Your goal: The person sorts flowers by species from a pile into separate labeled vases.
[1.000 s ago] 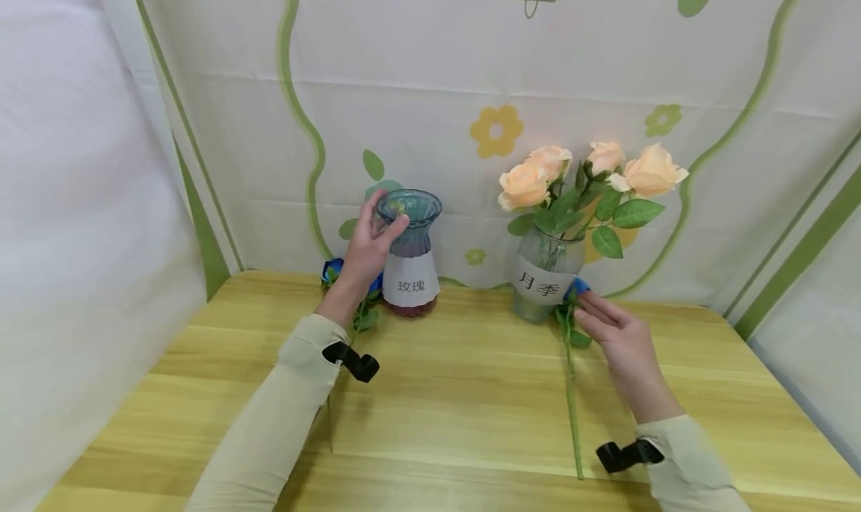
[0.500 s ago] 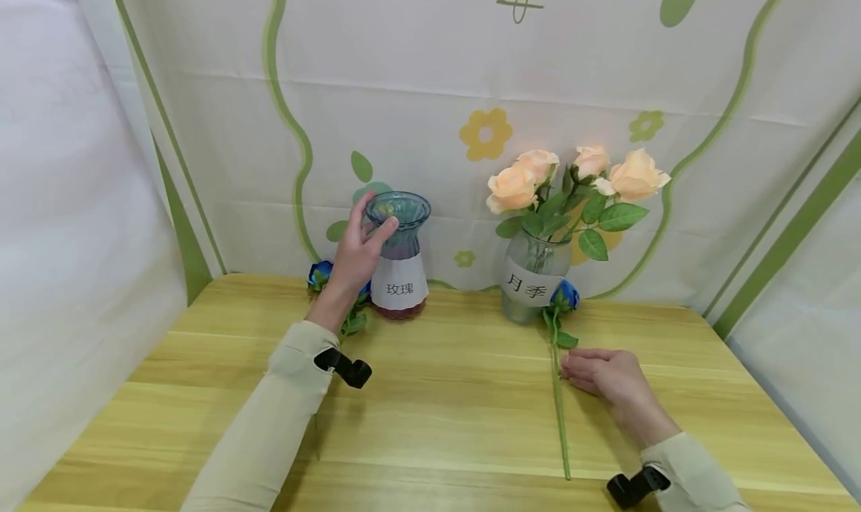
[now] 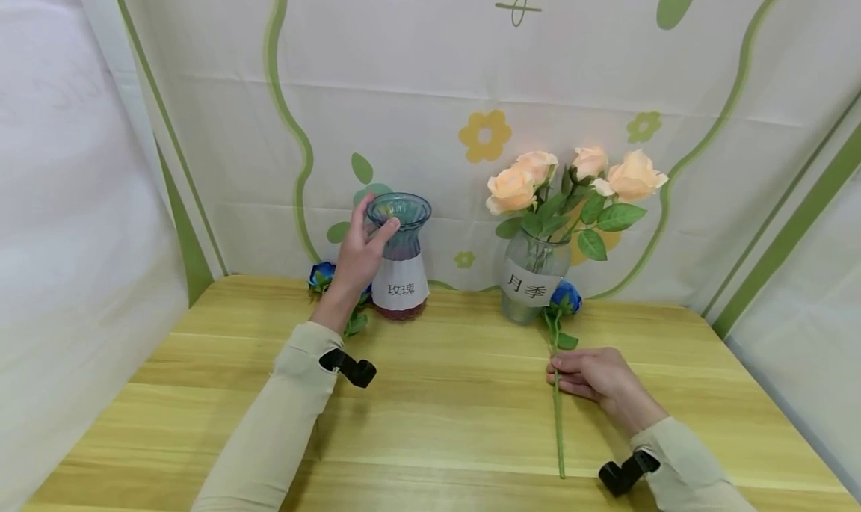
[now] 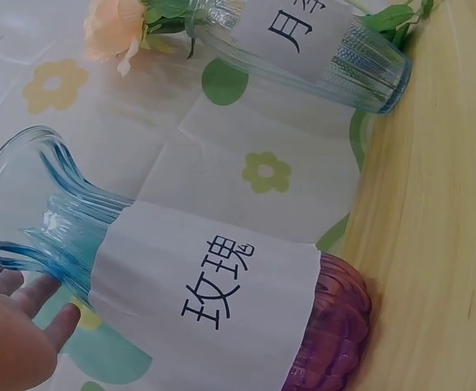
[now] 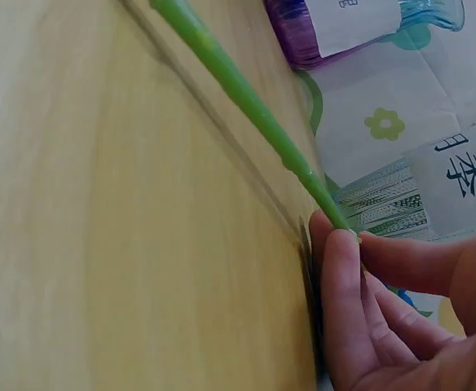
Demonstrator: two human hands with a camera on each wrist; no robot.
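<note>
My left hand (image 3: 358, 261) grips the flared top of a blue-to-purple glass vase (image 3: 402, 247), its thumb at the rim. The vase stands upright and wears a white paper label (image 4: 209, 285) with black characters. With thumb and fingers, my right hand (image 3: 601, 377) pinches the green stem (image 5: 246, 102) of a blue rose (image 3: 566, 297). That flower's head lies against the foot of a clear glass vase (image 3: 516, 314), and its stem end points toward me. More blue roses (image 3: 322, 274) lie beside the left vase, partly hidden by my left wrist.
Several peach roses (image 3: 634, 176) with green leaves stand in the clear vase, which also bears a paper label (image 3: 528, 282). A patterned white cloth (image 3: 403, 108) hangs directly behind both vases. The wooden table (image 3: 437, 407) extends toward me.
My right hand has drawn back from the blue flower head, moved down along the stem and taken hold of it. The left hand stays on its vase; the head view has shifted slightly.
</note>
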